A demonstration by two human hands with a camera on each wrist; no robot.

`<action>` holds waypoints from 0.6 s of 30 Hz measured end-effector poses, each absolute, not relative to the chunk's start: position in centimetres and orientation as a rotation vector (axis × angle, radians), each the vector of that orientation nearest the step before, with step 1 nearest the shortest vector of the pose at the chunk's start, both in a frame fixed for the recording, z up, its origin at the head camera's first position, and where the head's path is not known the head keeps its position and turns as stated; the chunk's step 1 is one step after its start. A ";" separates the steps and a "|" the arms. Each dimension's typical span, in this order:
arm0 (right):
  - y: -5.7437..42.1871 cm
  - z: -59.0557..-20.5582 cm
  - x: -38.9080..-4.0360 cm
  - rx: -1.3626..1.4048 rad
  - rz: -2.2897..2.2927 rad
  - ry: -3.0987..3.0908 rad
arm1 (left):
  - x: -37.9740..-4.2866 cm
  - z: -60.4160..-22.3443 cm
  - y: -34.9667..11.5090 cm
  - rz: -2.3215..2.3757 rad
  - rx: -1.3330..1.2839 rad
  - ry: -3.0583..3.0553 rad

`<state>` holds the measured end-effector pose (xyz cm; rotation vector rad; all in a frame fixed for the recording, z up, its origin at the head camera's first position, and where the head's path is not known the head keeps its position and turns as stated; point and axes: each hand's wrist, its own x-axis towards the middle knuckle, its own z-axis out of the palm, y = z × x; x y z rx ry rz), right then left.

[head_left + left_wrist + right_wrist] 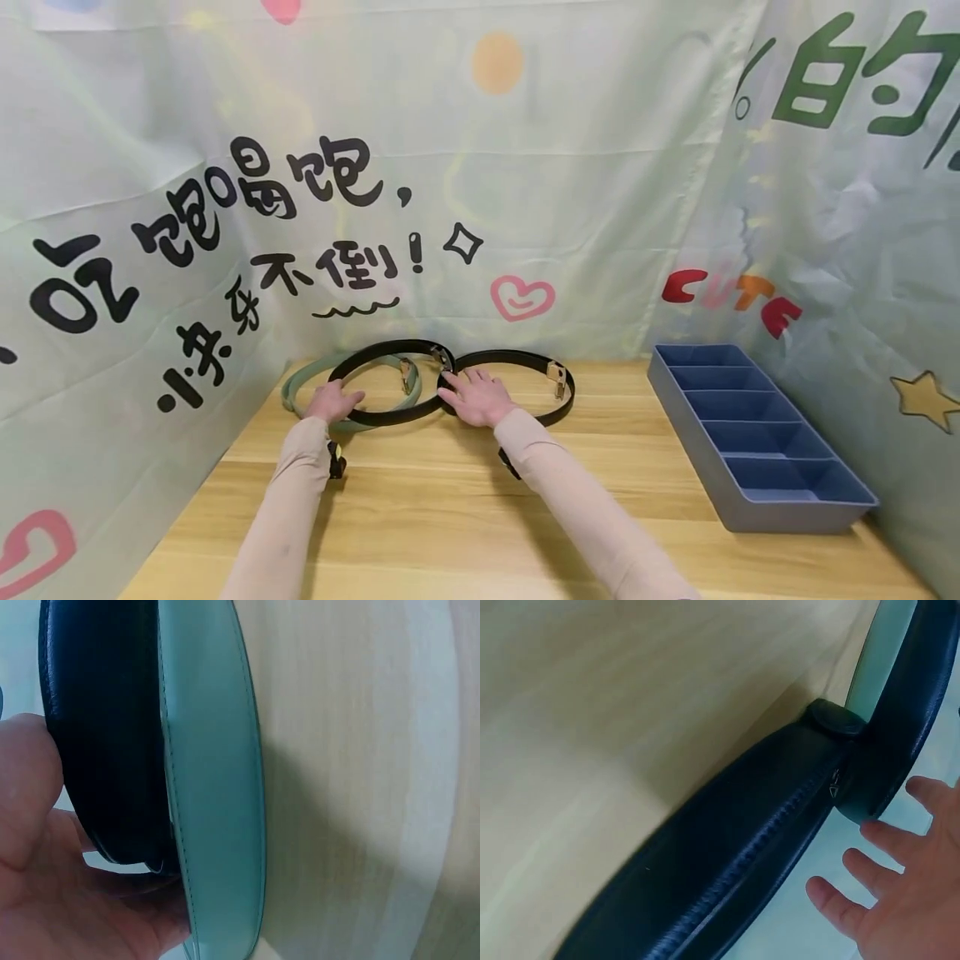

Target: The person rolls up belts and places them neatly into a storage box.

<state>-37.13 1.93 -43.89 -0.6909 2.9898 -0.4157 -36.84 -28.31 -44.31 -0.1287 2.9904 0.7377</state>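
Observation:
Three coiled belts lie at the back of the table. My left hand (335, 402) holds the left edge of the middle black belt (393, 417), which overlaps a pale green belt (300, 379). In the left wrist view, the thumb lies against the black belt (105, 735) and the fingers bend behind it, close beside the green strap (214, 787). My right hand (478, 398) has its fingers spread where the middle belt meets the right black belt (558, 414). In the right wrist view, those fingertips (825, 892) come right up to the black straps, gripping nothing.
A blue-grey tray (690, 454) with several compartments stands at the right of the wooden table (420, 533). Behind the belts hangs a printed cloth (585, 208), which also encloses both sides. Gold-toned buckles (557, 377) show on the belts.

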 end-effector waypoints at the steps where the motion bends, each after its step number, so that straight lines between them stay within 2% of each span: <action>1: 1.5 -43.9 -37.3 -0.696 -0.401 2.994 | -36.9 -44.4 -28.5 0.732 -0.127 2.996; 18: -0.4 -43.9 -38.2 -0.571 -0.287 3.033 | -37.6 -45.0 -29.3 0.749 -0.084 3.063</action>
